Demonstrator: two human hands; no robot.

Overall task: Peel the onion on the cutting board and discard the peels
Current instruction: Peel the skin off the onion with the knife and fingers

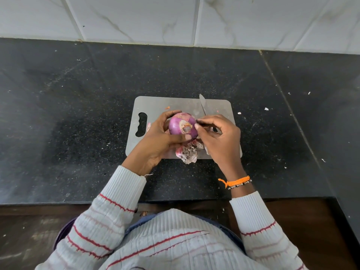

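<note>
Head view — hands (161,137) cupping, perhaps picking onion (182,124)

A black speckled stone counter (81,121) runs up to a white marbled tile wall (233,20). A grey cutting board (155,106) with a handle hole at its left end lies flat near the counter's front edge. A dry onion peel (187,153) hangs over the board's front edge onto the counter. Small white scraps (266,108) are scattered on the stone to the board's right.
</note>
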